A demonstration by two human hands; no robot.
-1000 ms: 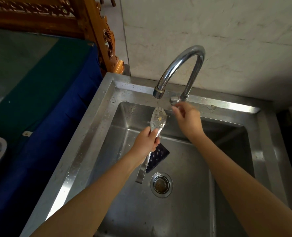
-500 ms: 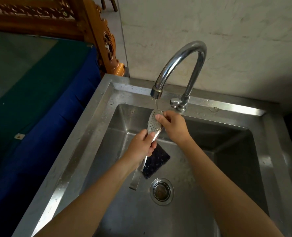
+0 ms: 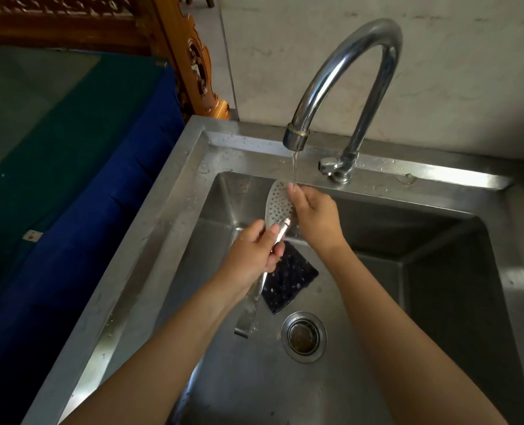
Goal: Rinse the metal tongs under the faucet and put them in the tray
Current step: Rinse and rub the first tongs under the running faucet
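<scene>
Firmly, left hand (image 3: 254, 254) grips the shiny perforated tongs (image 3: 280, 204); right hand (image 3: 317, 220) fingers (image 3: 295, 196) pinch their head.

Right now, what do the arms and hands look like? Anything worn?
Nothing worn that shows. The left hand and right hand are bare: no gloves, no rings visible. The left forearm and right forearm are bare down to the frame edge, with no sleeves, watch, bands or markings in view. The wrists look wet.

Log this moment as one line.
phase: rinsing | left hand: grips tongs | right hand: pinches perforated end | faucet: running
</scene>
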